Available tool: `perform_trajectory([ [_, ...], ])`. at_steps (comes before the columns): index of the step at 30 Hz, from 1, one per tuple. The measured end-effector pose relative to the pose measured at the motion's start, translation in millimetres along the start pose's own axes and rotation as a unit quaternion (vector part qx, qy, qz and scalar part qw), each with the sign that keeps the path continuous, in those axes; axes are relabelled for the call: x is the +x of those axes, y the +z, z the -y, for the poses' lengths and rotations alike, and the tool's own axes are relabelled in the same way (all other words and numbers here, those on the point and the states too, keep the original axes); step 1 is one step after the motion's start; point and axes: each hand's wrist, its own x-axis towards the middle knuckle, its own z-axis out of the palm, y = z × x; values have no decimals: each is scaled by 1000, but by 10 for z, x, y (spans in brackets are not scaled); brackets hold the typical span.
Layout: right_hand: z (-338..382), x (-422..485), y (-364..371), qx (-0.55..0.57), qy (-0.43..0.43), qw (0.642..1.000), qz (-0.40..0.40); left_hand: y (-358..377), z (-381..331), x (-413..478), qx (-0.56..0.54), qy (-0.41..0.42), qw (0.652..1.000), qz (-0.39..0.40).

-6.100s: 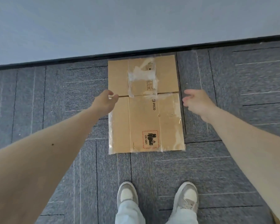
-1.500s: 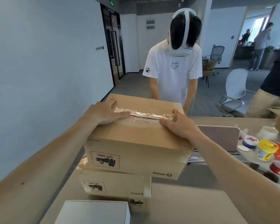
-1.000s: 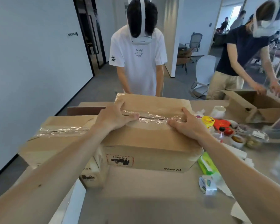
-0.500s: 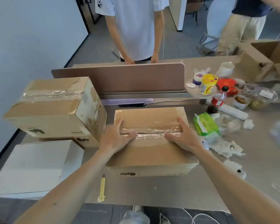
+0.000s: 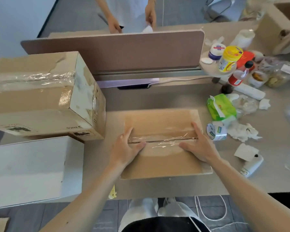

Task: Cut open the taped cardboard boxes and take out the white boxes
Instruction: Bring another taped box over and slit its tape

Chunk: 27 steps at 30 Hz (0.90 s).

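Note:
A taped cardboard box point(image 5: 162, 164) lies flat on the table in front of me, with clear tape along its middle seam. My left hand point(image 5: 126, 148) rests flat on the left end of the seam. My right hand point(image 5: 197, 146) rests flat on the right end, fingers spread. Another taped cardboard box point(image 5: 40, 94) stands at the left, stacked on a further box. A white box point(image 5: 30, 169) sits at the near left. A yellow cutter point(image 5: 112, 194) lies at the table's front edge, partly hidden by my left forearm.
A pink desk divider point(image 5: 117, 51) stands behind the box. A roll of tape point(image 5: 216, 130), a green tissue pack point(image 5: 221, 107), crumpled tissues, jars and bottles crowd the right side. An open cardboard box point(image 5: 281, 24) is at the far right. Another person's hands point(image 5: 132, 22) work beyond the divider.
I carried the box from the floor to the table and set it down. In the last half second my view tilted further down; both hands stay flat on the seam.

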Motion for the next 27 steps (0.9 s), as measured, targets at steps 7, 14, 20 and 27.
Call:
perform_trajectory([
  [7,-36,17,52,-27,-7,999,-18,90,188,27,2,23,1000,-17],
  [14,373,29,55,-182,-121,972,-88,30,391,-48,-141,32,989,-26],
  [20,947,100,648,-185,-261,947,8,24,814,-358,-213,-89,970,-78],
  [27,871,15,1032,-237,-281,930,21,205,1313,-574,-65,-226,971,-44],
])
